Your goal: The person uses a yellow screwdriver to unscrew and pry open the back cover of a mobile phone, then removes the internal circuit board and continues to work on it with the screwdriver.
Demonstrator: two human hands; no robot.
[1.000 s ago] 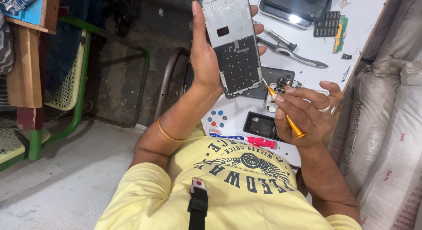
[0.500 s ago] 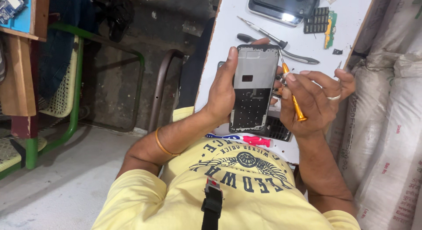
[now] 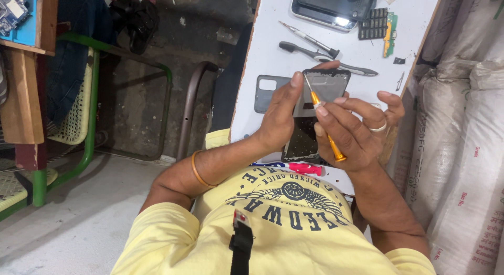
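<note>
Small phone repair workshop, white workbench (image 3: 273,54) strewn with screwdrivers (image 3: 310,38), circuit board (image 3: 389,34), tablet (image 3: 333,7)

opened phone (image 3: 321,104) upright; orange screwdriver (image 3: 324,129) tilted against it

White woven sacks (image 3: 462,149) stacked right; dark-screened device (image 3: 333,7) top of table.

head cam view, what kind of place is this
Likely a small phone repair bench: an opened phone in the left hand, an orange screwdriver in the right hand, loose circuit boards on the white table.
</note>
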